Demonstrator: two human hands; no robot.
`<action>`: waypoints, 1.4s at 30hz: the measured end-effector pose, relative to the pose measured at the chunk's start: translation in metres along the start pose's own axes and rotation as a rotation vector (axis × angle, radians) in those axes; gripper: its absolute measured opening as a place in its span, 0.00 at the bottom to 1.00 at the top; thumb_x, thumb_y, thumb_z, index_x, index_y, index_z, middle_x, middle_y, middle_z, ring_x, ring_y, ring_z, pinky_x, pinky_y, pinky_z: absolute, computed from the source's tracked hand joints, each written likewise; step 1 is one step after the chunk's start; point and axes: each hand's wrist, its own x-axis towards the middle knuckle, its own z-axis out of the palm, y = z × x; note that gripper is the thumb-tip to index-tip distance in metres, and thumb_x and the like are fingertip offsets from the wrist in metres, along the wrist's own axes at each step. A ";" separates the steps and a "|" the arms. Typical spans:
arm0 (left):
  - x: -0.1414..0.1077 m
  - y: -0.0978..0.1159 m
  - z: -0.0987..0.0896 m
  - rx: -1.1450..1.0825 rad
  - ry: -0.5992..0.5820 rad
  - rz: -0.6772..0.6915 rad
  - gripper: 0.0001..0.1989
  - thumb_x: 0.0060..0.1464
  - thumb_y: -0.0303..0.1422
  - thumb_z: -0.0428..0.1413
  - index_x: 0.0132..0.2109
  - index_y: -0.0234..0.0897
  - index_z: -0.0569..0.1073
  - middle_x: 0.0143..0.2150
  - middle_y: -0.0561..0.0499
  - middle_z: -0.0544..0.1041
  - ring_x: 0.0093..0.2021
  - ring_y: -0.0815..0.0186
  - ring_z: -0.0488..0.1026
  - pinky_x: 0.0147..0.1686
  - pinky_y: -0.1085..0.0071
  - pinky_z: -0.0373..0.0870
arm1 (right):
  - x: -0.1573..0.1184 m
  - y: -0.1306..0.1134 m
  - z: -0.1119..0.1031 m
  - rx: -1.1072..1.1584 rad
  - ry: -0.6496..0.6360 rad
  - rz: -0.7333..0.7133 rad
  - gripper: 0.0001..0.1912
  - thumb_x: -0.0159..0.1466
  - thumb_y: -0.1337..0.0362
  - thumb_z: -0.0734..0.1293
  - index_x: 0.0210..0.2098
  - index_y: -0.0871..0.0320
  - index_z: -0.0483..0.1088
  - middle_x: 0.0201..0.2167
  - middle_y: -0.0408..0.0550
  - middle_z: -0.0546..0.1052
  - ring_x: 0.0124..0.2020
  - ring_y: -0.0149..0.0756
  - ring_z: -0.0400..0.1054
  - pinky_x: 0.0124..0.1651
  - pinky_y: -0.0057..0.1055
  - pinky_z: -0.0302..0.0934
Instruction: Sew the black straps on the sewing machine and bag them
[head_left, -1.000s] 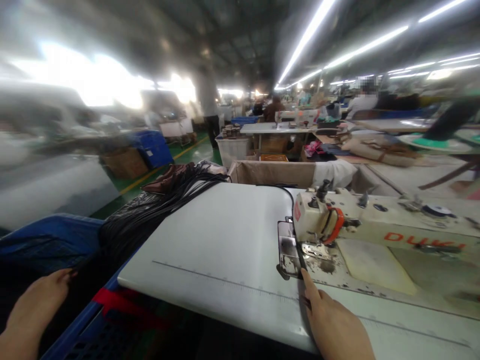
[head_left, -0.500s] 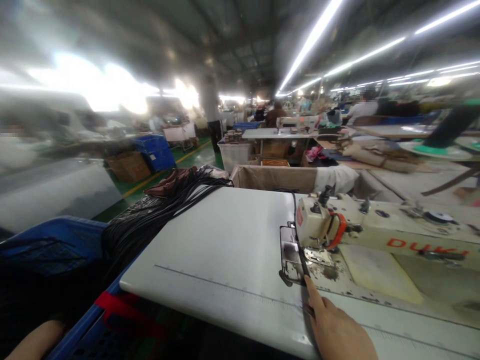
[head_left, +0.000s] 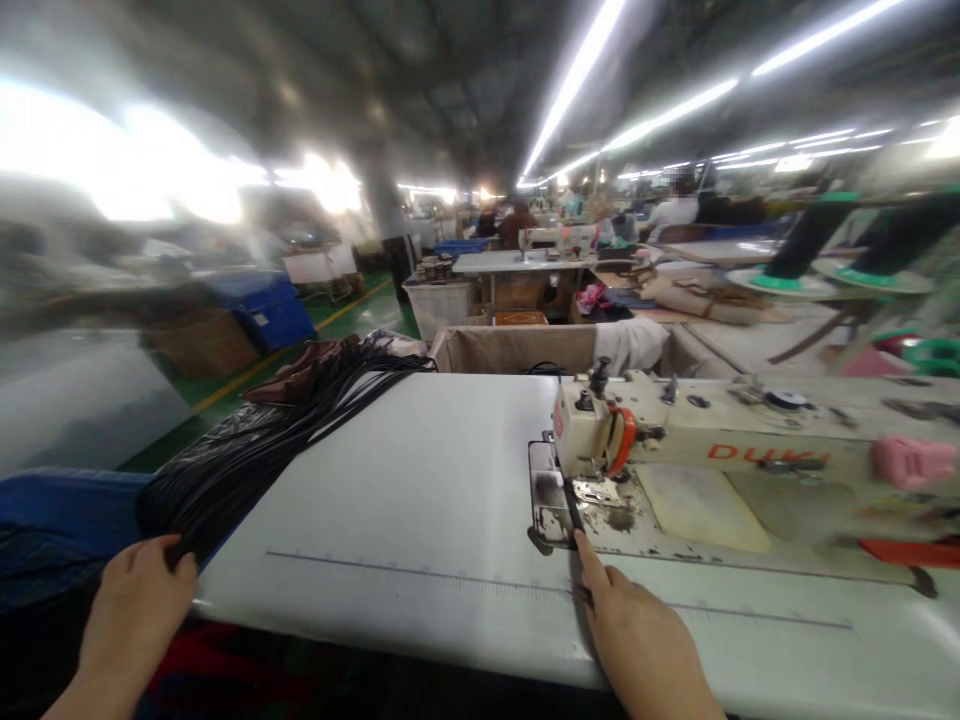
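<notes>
My right hand lies on the white sewing table, in front of the sewing machine. Its index finger stretches forward and touches a narrow black strip beside the presser foot. The other fingers are curled, with a small dark thing partly showing under them that I cannot make out. At the table's left edge, my left hand has thumb and fingers bent around the near end of a bundle of long black strips. How many strips it grips is hidden.
A blue crate stands left of the table. Behind it is a fabric-lined bin with a white cloth over its edge. Black thread cones stand at the right. Other people work farther back.
My left hand has come up from the lower left edge to the black strips. My right hand stays by the presser foot; less strip shows in front of it. The view has turned right.
</notes>
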 end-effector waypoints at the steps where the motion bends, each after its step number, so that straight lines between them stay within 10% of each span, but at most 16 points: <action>1: -0.003 0.022 0.005 -0.042 0.025 0.067 0.12 0.60 0.43 0.44 0.43 0.43 0.66 0.41 0.49 0.73 0.55 0.49 0.71 0.57 0.47 0.72 | 0.001 -0.001 -0.003 0.002 -0.041 0.014 0.32 0.60 0.77 0.66 0.64 0.62 0.69 0.26 0.47 0.79 0.22 0.38 0.74 0.24 0.30 0.64; 10: -0.097 0.289 0.002 -0.654 -0.207 0.690 0.18 0.68 0.34 0.45 0.61 0.38 0.67 0.63 0.41 0.70 0.64 0.55 0.68 0.66 0.52 0.67 | 0.009 -0.009 -0.026 0.062 -0.271 0.091 0.34 0.64 0.77 0.64 0.69 0.61 0.64 0.33 0.51 0.81 0.30 0.42 0.78 0.30 0.32 0.68; 16: -0.159 0.399 -0.020 -0.620 -0.349 1.040 0.26 0.66 0.32 0.51 0.69 0.38 0.62 0.70 0.42 0.67 0.72 0.54 0.60 0.70 0.48 0.61 | 0.004 -0.006 -0.024 0.176 -0.272 0.132 0.32 0.65 0.77 0.61 0.68 0.61 0.63 0.36 0.52 0.82 0.34 0.43 0.79 0.33 0.32 0.69; 30: -0.173 0.411 -0.030 -0.526 -0.264 1.110 0.28 0.72 0.44 0.45 0.71 0.33 0.61 0.72 0.44 0.65 0.74 0.55 0.57 0.72 0.53 0.52 | -0.006 0.029 -0.019 0.509 -0.102 0.154 0.23 0.71 0.65 0.60 0.64 0.57 0.64 0.48 0.54 0.83 0.44 0.43 0.81 0.43 0.33 0.73; 42: -0.179 0.412 -0.027 -0.492 -0.277 1.106 0.40 0.68 0.55 0.44 0.73 0.29 0.56 0.75 0.40 0.57 0.77 0.51 0.47 0.74 0.51 0.46 | -0.015 0.052 0.004 0.322 0.091 0.121 0.16 0.70 0.66 0.60 0.55 0.58 0.70 0.42 0.53 0.84 0.39 0.41 0.80 0.41 0.33 0.72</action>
